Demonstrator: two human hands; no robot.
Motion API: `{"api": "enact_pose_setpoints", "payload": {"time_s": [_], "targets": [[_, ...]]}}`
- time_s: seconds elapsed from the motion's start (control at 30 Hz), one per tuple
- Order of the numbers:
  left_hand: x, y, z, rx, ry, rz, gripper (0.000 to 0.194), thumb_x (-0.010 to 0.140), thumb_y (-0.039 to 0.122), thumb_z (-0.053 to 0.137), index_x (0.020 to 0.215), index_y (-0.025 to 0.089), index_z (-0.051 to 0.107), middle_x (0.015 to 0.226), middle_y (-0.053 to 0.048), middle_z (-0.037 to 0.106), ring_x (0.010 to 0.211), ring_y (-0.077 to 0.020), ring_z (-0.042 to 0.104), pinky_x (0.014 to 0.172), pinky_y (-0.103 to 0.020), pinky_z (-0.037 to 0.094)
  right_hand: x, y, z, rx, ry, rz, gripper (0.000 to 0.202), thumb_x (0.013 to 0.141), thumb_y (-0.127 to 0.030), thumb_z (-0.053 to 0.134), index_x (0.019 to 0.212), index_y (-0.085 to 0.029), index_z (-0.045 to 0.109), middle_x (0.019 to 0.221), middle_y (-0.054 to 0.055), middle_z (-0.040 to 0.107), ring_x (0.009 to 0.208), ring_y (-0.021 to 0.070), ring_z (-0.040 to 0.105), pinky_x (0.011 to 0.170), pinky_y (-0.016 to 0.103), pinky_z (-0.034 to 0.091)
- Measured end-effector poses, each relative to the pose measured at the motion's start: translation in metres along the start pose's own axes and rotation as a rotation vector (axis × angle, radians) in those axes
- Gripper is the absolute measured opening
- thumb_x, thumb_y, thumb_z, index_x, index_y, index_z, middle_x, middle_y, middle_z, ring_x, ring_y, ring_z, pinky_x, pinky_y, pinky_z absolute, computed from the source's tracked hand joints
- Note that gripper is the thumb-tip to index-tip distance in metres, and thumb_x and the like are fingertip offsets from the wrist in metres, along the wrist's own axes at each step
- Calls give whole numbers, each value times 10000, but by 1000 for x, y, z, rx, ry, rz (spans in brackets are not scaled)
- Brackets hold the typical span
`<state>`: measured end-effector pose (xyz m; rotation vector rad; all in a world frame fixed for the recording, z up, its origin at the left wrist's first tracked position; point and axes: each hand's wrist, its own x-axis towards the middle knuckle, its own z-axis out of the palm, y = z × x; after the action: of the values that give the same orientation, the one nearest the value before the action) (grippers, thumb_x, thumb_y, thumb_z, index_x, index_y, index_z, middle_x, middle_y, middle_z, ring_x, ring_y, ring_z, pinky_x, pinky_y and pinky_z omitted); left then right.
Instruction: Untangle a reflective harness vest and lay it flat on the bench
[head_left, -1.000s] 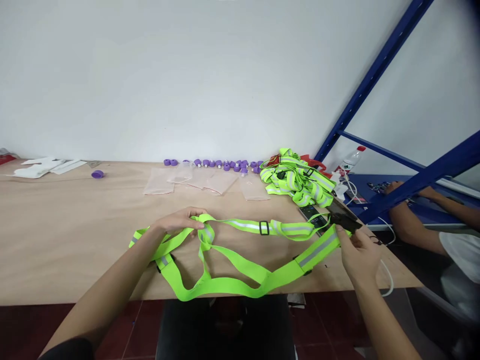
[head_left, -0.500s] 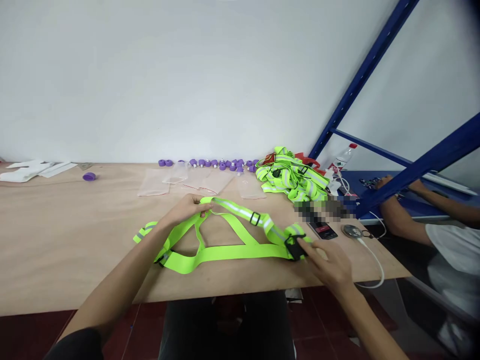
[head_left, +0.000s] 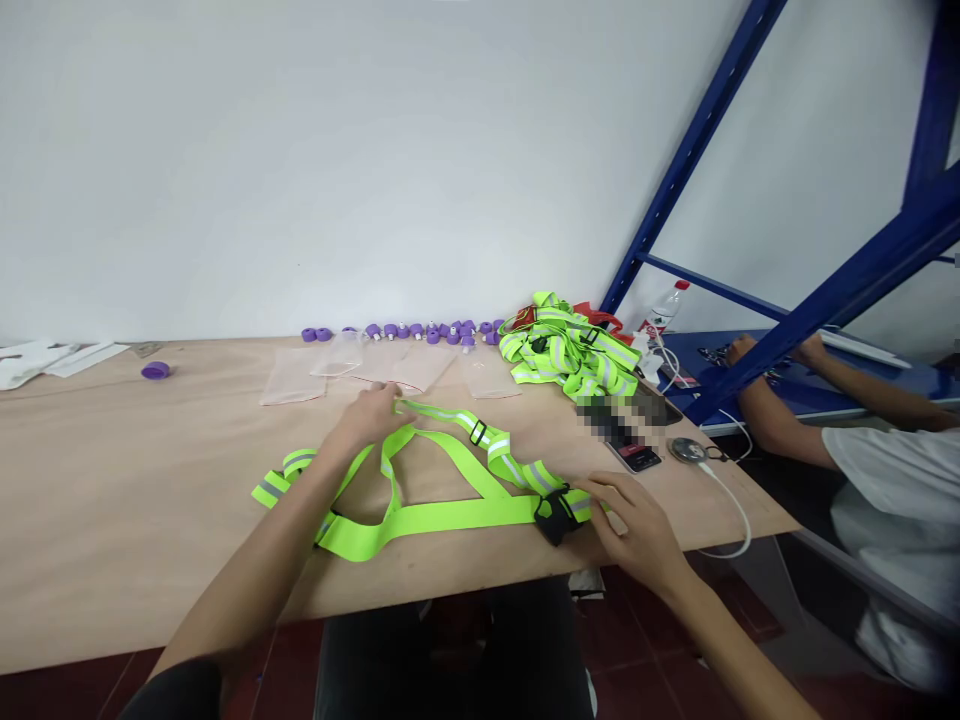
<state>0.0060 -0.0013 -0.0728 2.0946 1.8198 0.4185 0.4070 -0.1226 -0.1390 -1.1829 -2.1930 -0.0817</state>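
A neon-green reflective vest [head_left: 450, 516] made of elastic straps with grey stripes is spread on the table in front of me. My left hand [head_left: 373, 410] is closed at the top of its straps, with the fingertips partly hidden. At the vest's right end sits a black buckle [head_left: 555, 515]. My right hand [head_left: 637, 525] is beside that buckle, thumb and fingers apart, close to the short strap end. A black strap slider [head_left: 478, 432] lies on the upper strap. To the left, a loose strap end [head_left: 271, 488] is curled behind my left forearm.
A heap of similar green straps [head_left: 570, 350] lies at the back right. Clear plastic bags [head_left: 292, 375] and several purple caps [head_left: 431, 333] line the wall. A phone [head_left: 637, 457] and a round cabled device [head_left: 688, 450] lie right, near a blue metal frame [head_left: 675, 170]. Another person's arm [head_left: 784, 420] is beyond.
My right hand has let go of the black buckle and its fingers have spread. The buckle and upper strap have sunk toward the table. My left hand stays at the top straps.
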Motion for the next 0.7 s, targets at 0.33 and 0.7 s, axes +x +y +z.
{"api": "enact_pose_setpoints", "payload": {"time_s": [0.33,0.7], "targets": [[5,110,85,162,-239,510,381,797,353,723,1135,198,638,1145,-134,655,1094,-343,607,909,-417,485,11,-28,25,-218,-241,168,500,875,-424,644,1316,-190,605,1182,153,701,1046,338,662,862,486,528],[41,82,81,-14,-158,319,422,857,248,506,1269,174,558,1179,-154,683,1071,-335,642,878,-417,486,-3,-21,28,-154,-248,269,389,844,-295,619,1227,-233,637,1199,111,678,1041,298,671,858,443,563]]}}
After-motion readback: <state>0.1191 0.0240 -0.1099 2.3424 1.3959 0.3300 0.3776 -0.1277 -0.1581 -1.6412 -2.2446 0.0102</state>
